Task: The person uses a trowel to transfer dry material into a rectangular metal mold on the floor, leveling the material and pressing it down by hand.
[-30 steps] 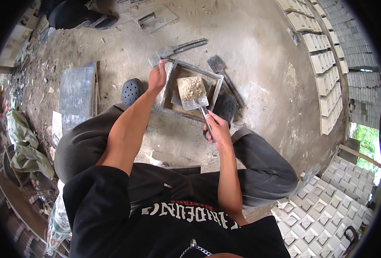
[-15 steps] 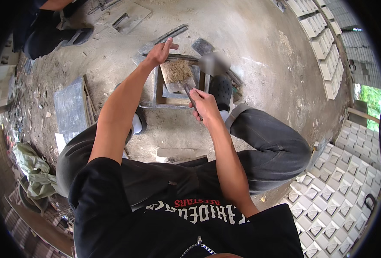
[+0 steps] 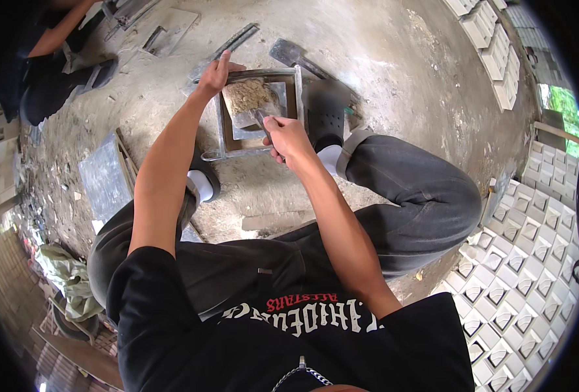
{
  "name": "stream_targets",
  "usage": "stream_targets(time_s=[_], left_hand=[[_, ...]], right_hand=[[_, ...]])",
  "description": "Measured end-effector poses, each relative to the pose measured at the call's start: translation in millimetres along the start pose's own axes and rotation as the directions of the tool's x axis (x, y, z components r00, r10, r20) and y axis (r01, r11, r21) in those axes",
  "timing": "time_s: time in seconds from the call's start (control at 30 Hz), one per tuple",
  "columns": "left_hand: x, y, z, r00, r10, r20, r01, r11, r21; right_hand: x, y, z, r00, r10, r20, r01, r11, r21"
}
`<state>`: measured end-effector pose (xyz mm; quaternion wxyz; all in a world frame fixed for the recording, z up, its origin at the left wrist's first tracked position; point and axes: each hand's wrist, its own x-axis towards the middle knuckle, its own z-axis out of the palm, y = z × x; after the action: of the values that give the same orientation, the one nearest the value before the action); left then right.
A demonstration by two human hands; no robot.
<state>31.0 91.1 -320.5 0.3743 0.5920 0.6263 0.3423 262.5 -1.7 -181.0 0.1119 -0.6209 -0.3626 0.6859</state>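
Note:
My left hand [image 3: 213, 77] is closed on the far left corner of a square metal frame [image 3: 300, 88] that sits on the floor between my feet. Its thumb points up and away from me. In my right hand [image 3: 289, 139] is the handle of a trowel [image 3: 263, 117], its blade reaching over the frame's inside. A heap of crumbly tan mix [image 3: 249, 96] lies at the blade, over the far left part of the frame. Beneath it shows a pale grey square plate [image 3: 253, 134]; the mix and trowel cover part of it.
Beyond the frame lie a flat, long-handled tool [image 3: 288, 53] and a metal bar [image 3: 240, 39]. Grey boards [image 3: 105, 171] lie at left. Another person's arm [image 3: 57, 36] shows at far left. Rows of pale patterned blocks [image 3: 518, 261] stand at right.
My view has shifted, so the frame and both hands appear farther left. The trowel and its mix now sit farther into the frame's far left part. Both hands keep their holds.

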Motion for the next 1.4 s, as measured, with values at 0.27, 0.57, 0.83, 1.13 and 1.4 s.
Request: stream_targets(time_s=[0.27, 0.57, 0.83, 1.13, 1.4], left_hand=[[-3, 5, -2, 0.998, -0.051, -0.029, 0.051, 0.999, -0.01], [-15, -55, 6, 0.875, 0.479, -0.063, -0.383, 0.768, 0.514], [-38, -35, 2, 0.908, 0.413, -0.075, -0.333, 0.819, 0.467], [-59, -18, 7, 0.927, 0.37, -0.065, -0.282, 0.798, 0.532], [-79, -34, 4, 0.947, 0.271, -0.172, -0.153, 0.852, 0.5]], right_hand=[[5, -4, 5, 1.0, 0.016, -0.023, -0.016, 1.0, -0.001], [6, 6, 11, 1.0, -0.027, -0.006, 0.027, 0.998, -0.054], [9, 5, 9, 0.995, -0.093, -0.024, 0.086, 0.976, -0.2], [-2, 9, -9, 0.979, -0.184, -0.09, 0.124, 0.881, -0.457], [12, 2, -21, 0.96, -0.279, 0.005, 0.2, 0.677, -0.709]])
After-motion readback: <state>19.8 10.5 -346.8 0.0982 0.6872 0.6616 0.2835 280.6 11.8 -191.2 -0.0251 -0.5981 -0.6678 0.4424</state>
